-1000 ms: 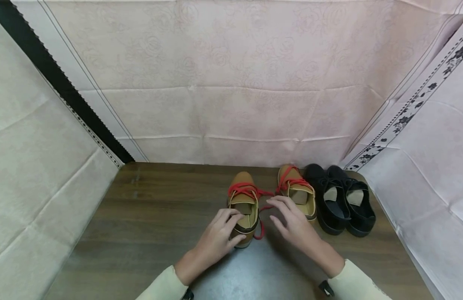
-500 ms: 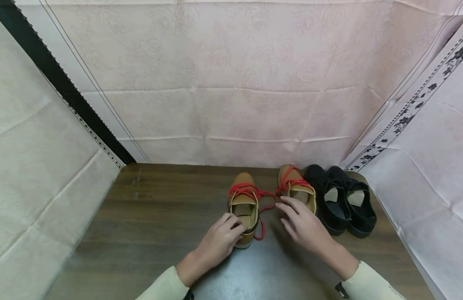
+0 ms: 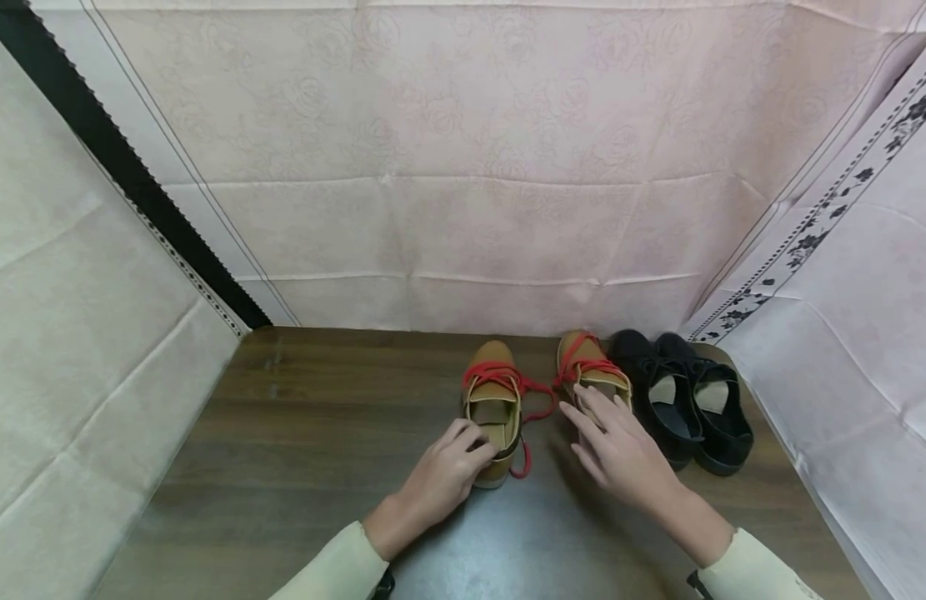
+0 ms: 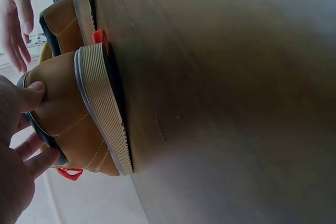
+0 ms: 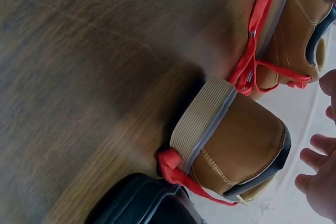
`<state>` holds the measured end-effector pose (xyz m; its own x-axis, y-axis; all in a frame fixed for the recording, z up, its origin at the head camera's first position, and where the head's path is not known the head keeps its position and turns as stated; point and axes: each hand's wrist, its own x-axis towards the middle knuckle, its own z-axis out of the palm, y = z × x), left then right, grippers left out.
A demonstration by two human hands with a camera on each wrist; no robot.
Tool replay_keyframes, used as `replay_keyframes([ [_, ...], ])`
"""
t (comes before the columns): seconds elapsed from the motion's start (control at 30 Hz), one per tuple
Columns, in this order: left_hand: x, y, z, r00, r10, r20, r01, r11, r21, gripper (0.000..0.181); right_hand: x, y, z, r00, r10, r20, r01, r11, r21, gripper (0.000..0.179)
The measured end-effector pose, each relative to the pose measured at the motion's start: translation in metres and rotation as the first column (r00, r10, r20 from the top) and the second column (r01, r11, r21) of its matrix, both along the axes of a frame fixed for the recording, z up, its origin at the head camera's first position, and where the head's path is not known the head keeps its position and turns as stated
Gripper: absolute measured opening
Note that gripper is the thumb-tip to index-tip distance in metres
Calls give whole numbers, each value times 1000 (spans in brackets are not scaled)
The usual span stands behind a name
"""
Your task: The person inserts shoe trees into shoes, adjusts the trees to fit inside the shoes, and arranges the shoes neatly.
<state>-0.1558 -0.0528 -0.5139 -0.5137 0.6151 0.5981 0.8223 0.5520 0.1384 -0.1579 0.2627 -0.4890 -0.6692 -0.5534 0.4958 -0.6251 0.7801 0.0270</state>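
Note:
A brown leather shoe (image 3: 491, 412) with red laces (image 3: 496, 374) stands on the wooden surface, toe pointing away from me. My left hand (image 3: 442, 477) grips its heel collar; in the left wrist view the thumb presses the outside of the heel (image 4: 65, 85) and the fingers lie along the collar's edge. To the right stands the matching brown shoe (image 5: 247, 137), also red-laced. My right hand (image 3: 622, 448) is spread just over its heel end, hiding part of it in the head view. The right wrist view shows those fingers apart from the leather.
A pair of black lace-up shoes (image 3: 663, 412) stands right beside the second brown shoe. Loose red lace (image 3: 536, 404) trails between the brown shoes. Pale patterned cloth (image 3: 470, 225) rises behind the wooden surface (image 3: 320, 433) and at both sides.
My left hand has closed on the left shoe's heel, and that shoe has shifted slightly forward and right. The right hand has moved right, over the other brown shoe.

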Motion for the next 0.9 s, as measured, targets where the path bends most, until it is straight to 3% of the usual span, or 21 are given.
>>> replay_keyframes([
  [0.17, -7, 5, -2, 1000, 3, 4, -3, 1000, -5, 14, 5, 6, 0, 999, -41, 31, 40, 999, 23, 62],
  [0.37, -15, 12, -3, 1000, -4, -3, 4, 1000, -11, 15, 8, 15, -1, 996, -79, 46, 78, 996, 36, 62],
  [0.6, -21, 22, -1, 999, 0, 41, 1, 1000, -31, 16, 10, 19, -1, 991, -112, 70, 107, 992, 61, 78],
  [0.9, -30, 41, -2, 1000, -26, 0, 26, 1000, -17, 18, 13, 22, 1, 986, -130, 101, 126, 991, 46, 79],
])
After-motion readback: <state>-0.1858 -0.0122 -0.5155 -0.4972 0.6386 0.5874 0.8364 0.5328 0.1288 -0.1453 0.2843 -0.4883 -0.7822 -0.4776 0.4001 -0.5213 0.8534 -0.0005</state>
